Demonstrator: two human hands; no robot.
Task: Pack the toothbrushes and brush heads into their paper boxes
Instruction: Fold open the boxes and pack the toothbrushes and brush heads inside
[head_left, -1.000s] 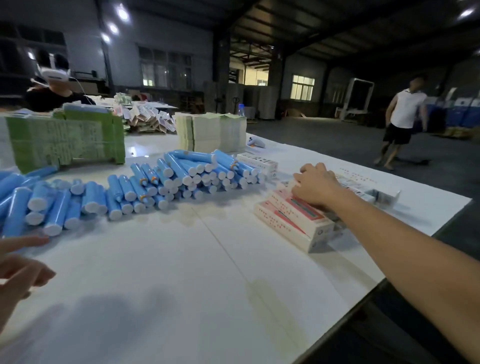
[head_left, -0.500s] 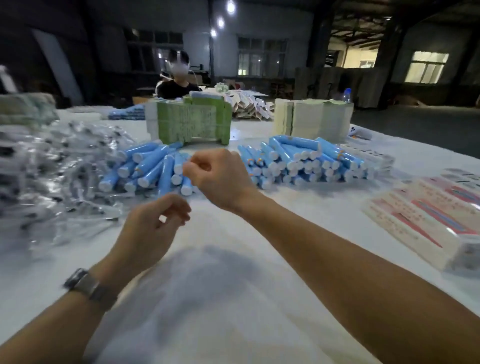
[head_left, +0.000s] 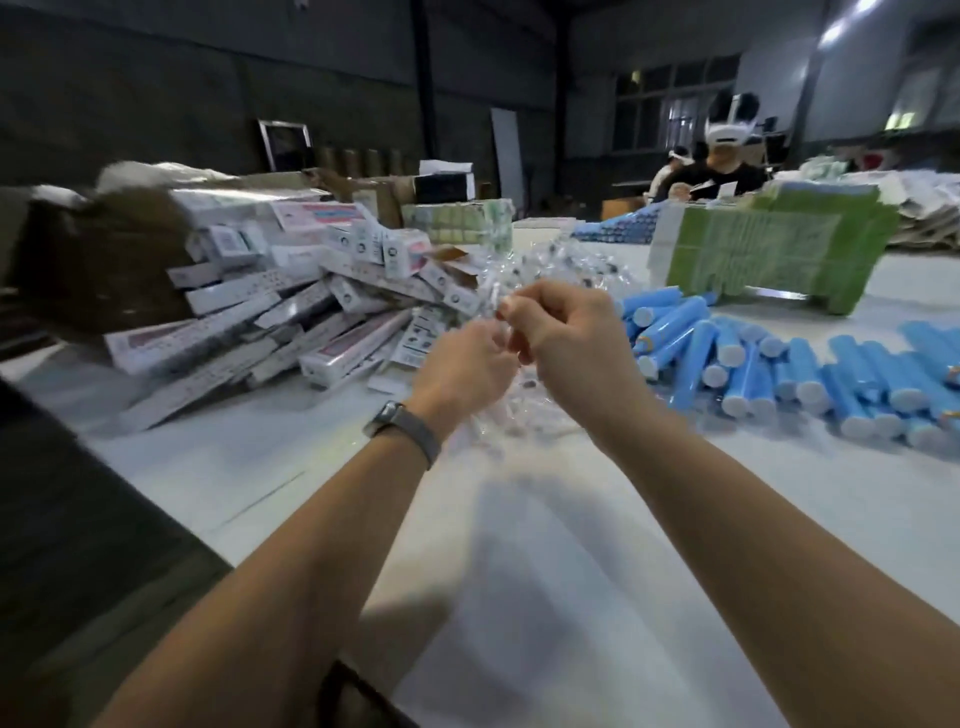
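The table (head_left: 545, 597) has a smooth, matt white top with a faint sheen. Toward its far left corner lies a heap of printed paper boxes (head_left: 291, 317) in lightly glossy card against a dull brown cardboard carton (head_left: 98, 260), while crinkly clear plastic wrappers (head_left: 566, 270) glint at the middle. At the right edge lie smooth blue plastic tubes (head_left: 691, 343) with matt white ends.

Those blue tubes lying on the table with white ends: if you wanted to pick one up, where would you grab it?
Probably round the middle of the blue tube, coming from above. It lies flat on the table at the pile's near edge, with its top side bare and neighbours alongside, so a grip across its round body looks easiest. The white end is likely too short to hold steadily.
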